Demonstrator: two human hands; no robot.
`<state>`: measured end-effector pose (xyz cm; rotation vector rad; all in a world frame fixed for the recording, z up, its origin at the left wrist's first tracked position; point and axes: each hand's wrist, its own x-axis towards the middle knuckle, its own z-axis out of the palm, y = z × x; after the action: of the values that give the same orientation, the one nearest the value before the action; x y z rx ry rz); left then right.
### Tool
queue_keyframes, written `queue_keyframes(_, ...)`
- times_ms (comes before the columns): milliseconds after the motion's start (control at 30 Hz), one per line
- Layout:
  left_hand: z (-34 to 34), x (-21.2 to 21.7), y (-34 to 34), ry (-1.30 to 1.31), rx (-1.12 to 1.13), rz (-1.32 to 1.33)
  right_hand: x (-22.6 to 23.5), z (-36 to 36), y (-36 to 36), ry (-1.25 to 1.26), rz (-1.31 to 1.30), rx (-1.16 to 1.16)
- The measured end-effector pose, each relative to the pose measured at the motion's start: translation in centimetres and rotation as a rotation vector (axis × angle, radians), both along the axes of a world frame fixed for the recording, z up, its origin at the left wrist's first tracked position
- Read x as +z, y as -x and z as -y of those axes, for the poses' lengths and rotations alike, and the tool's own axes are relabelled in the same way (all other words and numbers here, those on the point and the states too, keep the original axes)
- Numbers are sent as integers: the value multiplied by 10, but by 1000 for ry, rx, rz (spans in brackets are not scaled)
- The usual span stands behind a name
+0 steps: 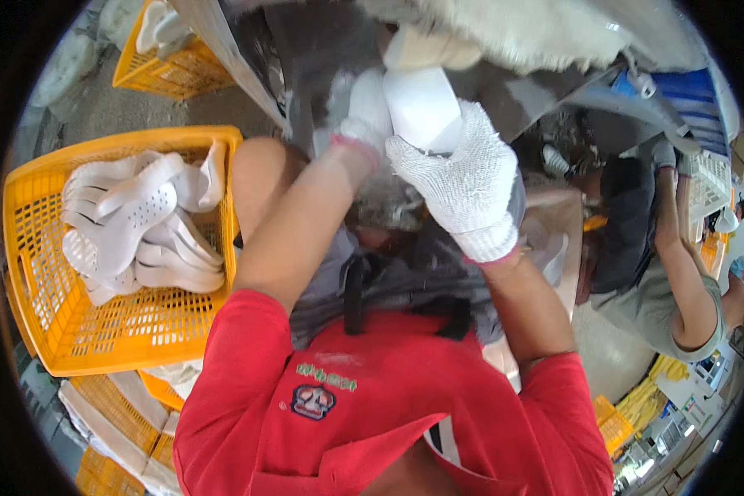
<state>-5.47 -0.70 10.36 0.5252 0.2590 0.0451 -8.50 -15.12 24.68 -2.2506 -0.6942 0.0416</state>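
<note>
1. Nearest the camera is the red shirt (422, 388), its lower part cut off by the bottom rim; a small embroidered badge sits on the chest.
2. The left hand (368, 107) is blurred and its fingertips are hard to make out; it meets the left edge of the white piece (424, 107), but I cannot tell how firmly it closes.
3. The right hand (465, 169) holds that piece from the right and below, thumb at the lower edge; the far side of the piece is hidden.
4. The white piece is smooth, pale and rounded, just below a beige rounded part (431, 48) whose upper side is covered. Whether they touch is unclear.
5. Both hands wear white gloves, the right one's coarse knit showing clearly, with pink-edged cuffs.
6. Above, a fuzzy off-white layer (546, 37) coats a surface cut off by the rim.
7. At left, a slotted orange plastic basket (140, 335) holds overlapping white shoe parts (136, 219), curved and some perforated, the lower ones partly hidden.
8. At right, a co-worker (665, 318) is bent by the lens.
</note>
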Motion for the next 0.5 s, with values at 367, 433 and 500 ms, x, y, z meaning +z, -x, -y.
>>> queue_keyframes(367, 27, 29, 9, -369, 44, -125, 24, 14, 22, 201, -30, 192)
queue_keyframes(433, 4, 41, 0, -675, 152, -170, 21, 2, 14, 344, 127, 271)
queue_keyframes(500, -13, 47, -3, -674, 302, -116, 22, -10, -5, 260, -151, 213)
